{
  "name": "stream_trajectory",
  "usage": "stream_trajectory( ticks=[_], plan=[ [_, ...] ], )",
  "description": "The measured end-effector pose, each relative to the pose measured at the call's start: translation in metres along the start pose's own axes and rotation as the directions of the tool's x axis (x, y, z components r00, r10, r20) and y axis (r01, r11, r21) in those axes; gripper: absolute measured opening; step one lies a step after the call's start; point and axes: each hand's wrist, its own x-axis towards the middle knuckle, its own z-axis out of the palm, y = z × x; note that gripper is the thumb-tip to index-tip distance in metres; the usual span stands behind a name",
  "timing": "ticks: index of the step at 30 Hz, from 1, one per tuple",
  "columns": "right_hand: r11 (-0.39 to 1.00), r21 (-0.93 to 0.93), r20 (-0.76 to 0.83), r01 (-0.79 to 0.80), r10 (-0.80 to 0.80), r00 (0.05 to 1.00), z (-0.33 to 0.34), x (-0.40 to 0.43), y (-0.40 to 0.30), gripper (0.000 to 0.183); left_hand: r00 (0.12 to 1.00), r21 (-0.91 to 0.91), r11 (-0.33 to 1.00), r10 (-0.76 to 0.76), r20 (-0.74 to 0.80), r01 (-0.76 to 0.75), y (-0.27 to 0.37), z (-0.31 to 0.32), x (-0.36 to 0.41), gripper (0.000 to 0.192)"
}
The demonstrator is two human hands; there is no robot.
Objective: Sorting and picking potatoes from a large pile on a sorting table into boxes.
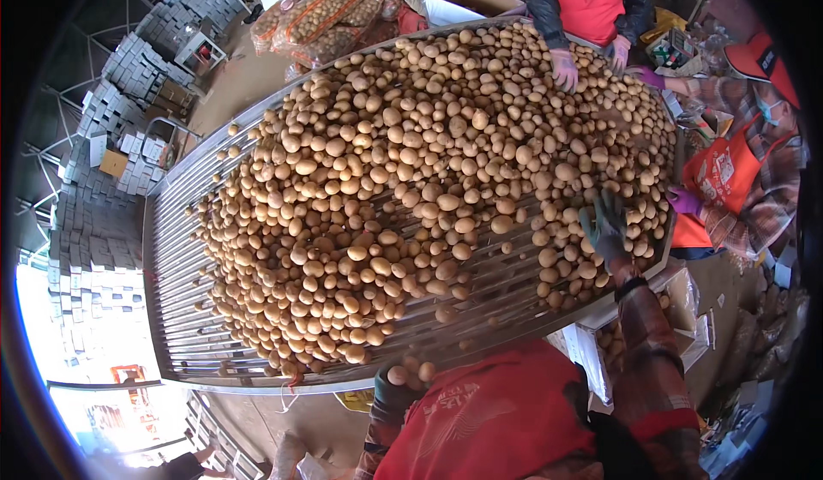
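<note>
A heap of small potatoes (392,152) covers much of a slatted metal sorting table (177,261) before me. My right hand (605,223), in a grey-green glove, rests with fingers apart on the potatoes near the table's right end. At the near edge, my left hand (389,387) is gloved too and cradles a few potatoes (411,372) close to my red apron (488,416). My body hides part of that hand. Between the two hands, a strip of bare slats (501,268) shows.
Across the table, a co-worker's pink-gloved hand (564,70) touches potatoes. Another co-worker (739,165) in an orange-red apron stands at the right end. A lined carton (611,345) holds potatoes beneath my right arm. Filled mesh sacks (321,14) and stacked cartons (96,223) stand beyond.
</note>
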Motion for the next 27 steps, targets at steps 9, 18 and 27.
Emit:
stream_trajectory(
  ticks=[9,18,27],
  plan=[
    [0.903,0.417,-0.095,0.1,-0.066,0.993,-0.056,0.029,-0.045,0.053,0.988,0.409,0.908,0.026,0.149,-0.085,0.015,0.019,0.058,0.048],
    [0.992,-0.002,0.286,0.13,-0.124,0.95,-0.008,0.103,-0.098,0.061,0.988,0.072,0.995,0.058,0.146,-0.069,0.027,0.052,0.049,0.05],
    [0.546,0.834,0.364,-0.076,-0.441,0.82,0.048,0.038,-0.168,0.021,0.981,0.478,0.865,0.191,-0.036,-0.151,0.043,0.084,0.034,0.056]
  ],
)
